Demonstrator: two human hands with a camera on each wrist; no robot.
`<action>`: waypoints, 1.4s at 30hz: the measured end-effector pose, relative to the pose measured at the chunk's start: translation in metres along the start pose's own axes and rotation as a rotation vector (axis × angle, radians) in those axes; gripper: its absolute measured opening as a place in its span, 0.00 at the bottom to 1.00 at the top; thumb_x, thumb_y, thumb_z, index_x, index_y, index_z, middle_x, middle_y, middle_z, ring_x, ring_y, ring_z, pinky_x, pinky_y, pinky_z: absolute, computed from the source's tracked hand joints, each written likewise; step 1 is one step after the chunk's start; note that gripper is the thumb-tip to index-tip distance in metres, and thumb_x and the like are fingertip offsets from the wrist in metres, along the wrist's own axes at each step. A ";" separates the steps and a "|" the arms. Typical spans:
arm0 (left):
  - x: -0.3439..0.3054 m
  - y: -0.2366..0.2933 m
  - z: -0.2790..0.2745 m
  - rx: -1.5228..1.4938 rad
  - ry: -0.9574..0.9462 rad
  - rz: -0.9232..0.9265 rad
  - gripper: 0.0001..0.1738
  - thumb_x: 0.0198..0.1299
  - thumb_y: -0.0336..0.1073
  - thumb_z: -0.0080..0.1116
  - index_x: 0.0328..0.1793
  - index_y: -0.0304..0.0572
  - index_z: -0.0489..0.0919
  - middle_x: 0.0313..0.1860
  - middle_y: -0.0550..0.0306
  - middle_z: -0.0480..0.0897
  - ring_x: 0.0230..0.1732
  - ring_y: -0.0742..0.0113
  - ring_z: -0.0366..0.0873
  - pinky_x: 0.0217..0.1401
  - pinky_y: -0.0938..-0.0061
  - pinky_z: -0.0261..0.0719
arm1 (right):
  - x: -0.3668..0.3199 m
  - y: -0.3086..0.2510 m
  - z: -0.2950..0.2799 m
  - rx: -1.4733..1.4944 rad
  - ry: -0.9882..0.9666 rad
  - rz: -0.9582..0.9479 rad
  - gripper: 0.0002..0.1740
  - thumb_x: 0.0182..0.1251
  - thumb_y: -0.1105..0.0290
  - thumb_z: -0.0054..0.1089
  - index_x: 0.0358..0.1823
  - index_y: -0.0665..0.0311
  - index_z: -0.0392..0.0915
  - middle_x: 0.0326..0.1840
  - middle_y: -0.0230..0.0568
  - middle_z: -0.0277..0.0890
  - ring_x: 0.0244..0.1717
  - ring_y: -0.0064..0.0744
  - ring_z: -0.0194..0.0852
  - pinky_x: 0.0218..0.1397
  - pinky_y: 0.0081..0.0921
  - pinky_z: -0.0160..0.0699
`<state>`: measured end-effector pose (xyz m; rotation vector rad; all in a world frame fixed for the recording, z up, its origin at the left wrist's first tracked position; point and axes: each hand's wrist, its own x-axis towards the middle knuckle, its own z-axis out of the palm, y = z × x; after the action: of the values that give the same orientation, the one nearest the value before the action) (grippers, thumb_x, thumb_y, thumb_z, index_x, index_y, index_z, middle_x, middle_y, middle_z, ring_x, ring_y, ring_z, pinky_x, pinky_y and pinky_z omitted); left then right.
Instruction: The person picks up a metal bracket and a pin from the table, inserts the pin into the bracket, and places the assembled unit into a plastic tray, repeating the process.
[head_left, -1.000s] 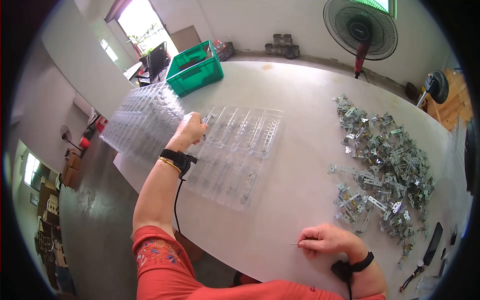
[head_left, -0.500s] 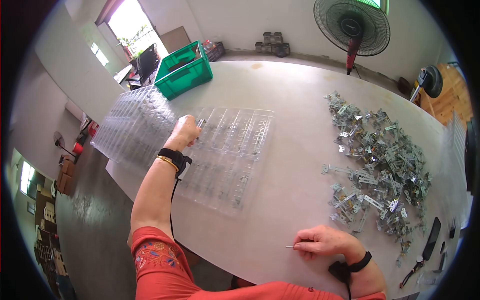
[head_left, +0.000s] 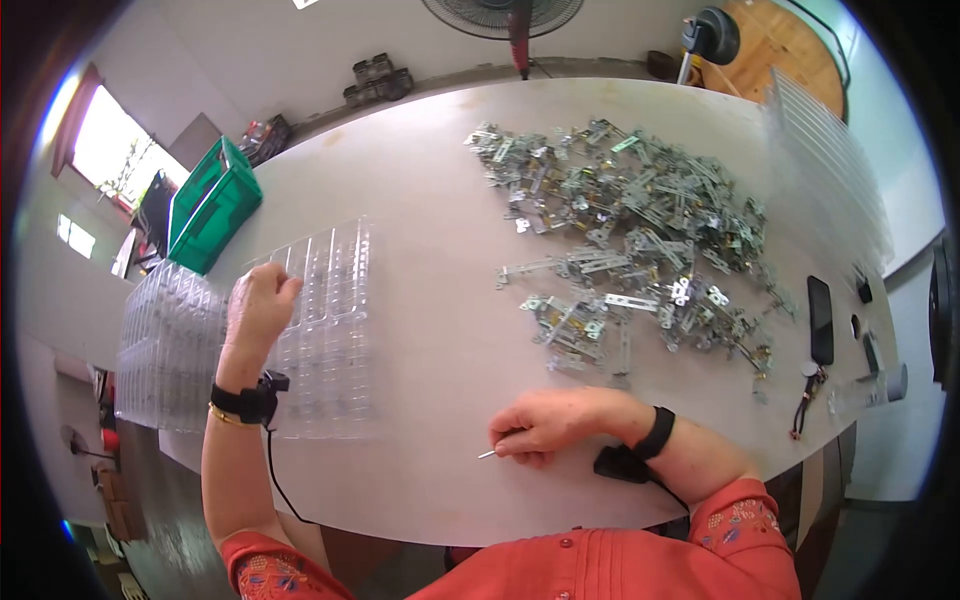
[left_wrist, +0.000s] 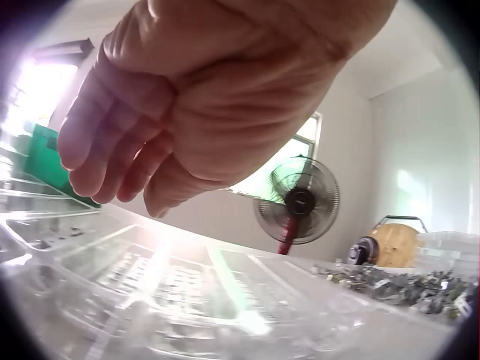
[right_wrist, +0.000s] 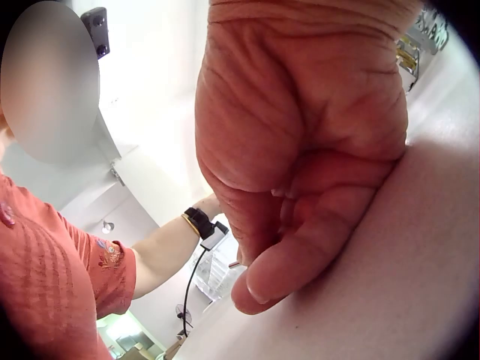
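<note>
My left hand (head_left: 262, 312) is over a clear plastic compartment tray (head_left: 368, 330) on the table. Its fingers (left_wrist: 109, 154) hang loosely bent with nothing in them, as the left wrist view shows. Rows of small metal parts lie in the tray's compartments. Near the table's front edge, my right hand (head_left: 555, 420) grips a thin metal rod (head_left: 486, 456) whose tip pokes out past the fingers. Most of the rod is hidden in the hand. Beyond the right hand spreads a large heap of metal brackets (head_left: 650, 225).
Several clear trays (head_left: 165, 345) are stacked at the left, close by a green crate (head_left: 225, 212). More clear trays (head_left: 830, 165) stand at the far right. A black phone (head_left: 820, 320) and a corded item (head_left: 807, 400) lie near the right edge. A fan (left_wrist: 300, 201) stands behind the table.
The head view has swung right. Earlier, my left hand held a metal bracket over the tray; now it holds nothing. The right hand keeps its grip on the rod.
</note>
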<state>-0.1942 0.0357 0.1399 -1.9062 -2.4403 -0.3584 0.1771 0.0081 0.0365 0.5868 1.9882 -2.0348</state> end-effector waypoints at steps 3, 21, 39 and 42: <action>-0.018 0.066 -0.001 -0.167 -0.075 0.145 0.14 0.60 0.39 0.65 0.35 0.33 0.84 0.28 0.40 0.83 0.34 0.43 0.84 0.40 0.56 0.79 | -0.001 0.004 0.002 0.032 0.020 -0.043 0.11 0.77 0.65 0.54 0.43 0.66 0.79 0.30 0.36 0.82 0.30 0.27 0.84 0.34 0.26 0.84; 0.003 0.221 0.133 -0.227 -0.293 0.591 0.13 0.62 0.36 0.62 0.47 0.34 0.82 0.44 0.41 0.84 0.51 0.41 0.82 0.55 0.54 0.78 | -0.001 0.014 0.003 0.014 0.023 -0.169 0.11 0.77 0.66 0.55 0.43 0.69 0.77 0.31 0.38 0.81 0.30 0.29 0.84 0.33 0.27 0.84; -0.093 0.163 0.125 -1.765 -0.679 -0.098 0.13 0.78 0.41 0.50 0.50 0.38 0.75 0.33 0.53 0.82 0.29 0.63 0.83 0.37 0.68 0.84 | 0.001 0.009 0.000 -0.036 -0.048 -0.154 0.12 0.73 0.64 0.55 0.41 0.67 0.79 0.30 0.38 0.81 0.30 0.28 0.83 0.34 0.26 0.82; -0.104 0.160 0.127 -1.832 -0.689 -0.161 0.13 0.78 0.42 0.49 0.49 0.38 0.75 0.29 0.56 0.79 0.24 0.65 0.80 0.33 0.70 0.82 | -0.008 -0.001 -0.002 -0.079 -0.053 -0.176 0.12 0.76 0.63 0.56 0.43 0.66 0.80 0.29 0.36 0.80 0.30 0.25 0.81 0.34 0.25 0.81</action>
<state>0.0009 -0.0024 0.0260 -2.1786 -2.5882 -3.2674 0.1840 0.0088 0.0414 0.3485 2.1452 -2.0345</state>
